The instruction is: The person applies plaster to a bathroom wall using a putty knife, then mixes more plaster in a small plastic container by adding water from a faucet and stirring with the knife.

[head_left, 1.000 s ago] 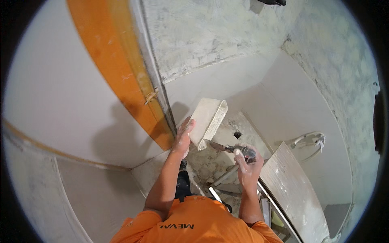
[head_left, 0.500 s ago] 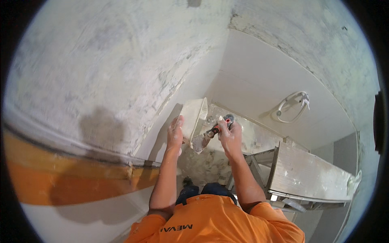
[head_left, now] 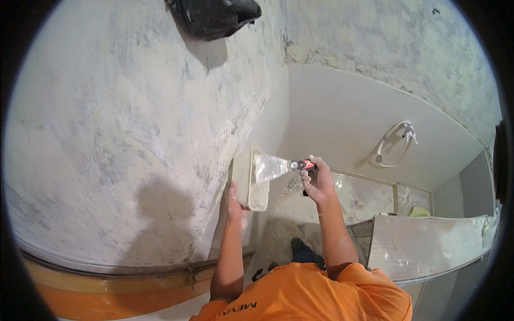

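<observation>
My left hand (head_left: 235, 205) grips a pale, plaster-smeared mud pan (head_left: 242, 176) by its outer side. The pan is tilted, its opening facing right. In my right hand (head_left: 320, 183) is a putty knife (head_left: 272, 167) with a wide metal blade and a red and black handle, fingers wrapped round the handle. The blade lies over the pan's opening, its broad edge reaching the rim or the inside; which of these I cannot tell. White filler dust coats both hands.
A patchy skim-coated wall (head_left: 107, 128) rises close on my left, a black bag-like thing (head_left: 217, 18) against it higher up. A white hose (head_left: 383, 150) hangs on the far wall. To the right stands a dusty metal platform (head_left: 428, 243). An orange band (head_left: 96, 294) runs lower left.
The putty knife has swung from pointing down below the pan to lying level across its opening. The pan has turned in my left hand. My view has shifted, bringing the black thing into sight.
</observation>
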`<act>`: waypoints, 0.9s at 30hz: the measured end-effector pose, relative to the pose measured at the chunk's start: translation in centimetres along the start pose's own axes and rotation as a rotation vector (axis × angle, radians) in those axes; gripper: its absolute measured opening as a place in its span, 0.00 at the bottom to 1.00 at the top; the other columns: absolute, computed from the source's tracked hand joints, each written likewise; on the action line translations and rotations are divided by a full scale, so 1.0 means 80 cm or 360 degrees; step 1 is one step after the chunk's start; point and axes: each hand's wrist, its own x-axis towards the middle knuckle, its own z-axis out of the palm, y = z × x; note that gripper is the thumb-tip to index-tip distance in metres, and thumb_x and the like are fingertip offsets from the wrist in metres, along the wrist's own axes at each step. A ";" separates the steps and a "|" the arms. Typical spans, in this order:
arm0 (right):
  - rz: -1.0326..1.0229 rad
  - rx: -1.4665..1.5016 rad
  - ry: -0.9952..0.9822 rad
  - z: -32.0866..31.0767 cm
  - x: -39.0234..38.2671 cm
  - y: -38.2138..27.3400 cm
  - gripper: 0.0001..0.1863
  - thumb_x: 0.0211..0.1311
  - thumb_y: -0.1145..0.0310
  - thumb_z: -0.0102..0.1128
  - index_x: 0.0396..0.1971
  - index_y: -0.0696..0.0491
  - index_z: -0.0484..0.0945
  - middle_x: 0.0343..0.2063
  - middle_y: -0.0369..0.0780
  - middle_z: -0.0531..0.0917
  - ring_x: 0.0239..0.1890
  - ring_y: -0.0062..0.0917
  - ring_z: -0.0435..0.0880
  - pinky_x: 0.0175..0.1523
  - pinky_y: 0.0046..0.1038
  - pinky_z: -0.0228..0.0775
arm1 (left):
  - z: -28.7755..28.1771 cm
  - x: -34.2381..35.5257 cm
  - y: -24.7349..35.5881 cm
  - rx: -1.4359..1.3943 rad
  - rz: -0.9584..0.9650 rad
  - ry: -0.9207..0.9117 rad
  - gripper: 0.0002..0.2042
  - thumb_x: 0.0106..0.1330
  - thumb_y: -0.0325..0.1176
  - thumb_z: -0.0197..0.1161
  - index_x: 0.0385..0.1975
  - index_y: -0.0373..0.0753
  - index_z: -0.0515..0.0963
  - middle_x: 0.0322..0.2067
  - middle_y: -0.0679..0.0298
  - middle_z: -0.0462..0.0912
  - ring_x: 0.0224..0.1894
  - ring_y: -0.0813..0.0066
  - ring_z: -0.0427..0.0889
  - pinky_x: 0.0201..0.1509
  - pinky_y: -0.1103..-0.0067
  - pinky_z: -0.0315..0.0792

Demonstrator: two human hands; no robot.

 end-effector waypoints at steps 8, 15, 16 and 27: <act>0.0495 0.0757 -0.0490 0.021 0.042 0.003 0.29 0.56 0.76 0.47 0.60 0.69 0.68 0.48 0.55 0.81 0.50 0.43 0.84 0.50 0.31 0.86 | -0.026 -0.003 0.013 -0.0188 -0.0008 -0.0177 0.32 0.75 0.54 0.53 0.71 0.37 0.65 0.67 0.56 0.71 0.67 0.55 0.72 0.69 0.58 0.67; 0.0470 0.0271 -0.1129 0.037 0.072 0.038 0.33 0.57 0.75 0.48 0.68 0.60 0.65 0.32 0.41 0.80 0.22 0.23 0.73 0.27 0.20 0.67 | -0.037 -0.058 0.041 -0.0146 0.0003 -0.0095 0.35 0.73 0.56 0.55 0.71 0.36 0.64 0.67 0.55 0.71 0.67 0.52 0.71 0.70 0.56 0.66; 0.0472 0.0266 -0.1139 0.045 0.074 0.042 0.33 0.57 0.75 0.48 0.68 0.60 0.65 0.32 0.41 0.80 0.22 0.23 0.73 0.27 0.20 0.67 | -0.042 -0.064 0.042 -0.0142 0.0040 -0.0059 0.35 0.73 0.56 0.56 0.71 0.36 0.64 0.67 0.55 0.71 0.67 0.53 0.71 0.71 0.56 0.65; -0.1529 -0.1827 -0.0182 0.124 0.124 0.187 0.26 0.71 0.65 0.54 0.64 0.62 0.69 0.40 0.55 0.82 0.43 0.53 0.80 0.48 0.45 0.72 | -0.066 -0.108 0.066 -0.0089 0.0253 0.0226 0.36 0.71 0.56 0.59 0.70 0.35 0.65 0.64 0.54 0.73 0.64 0.53 0.73 0.68 0.59 0.68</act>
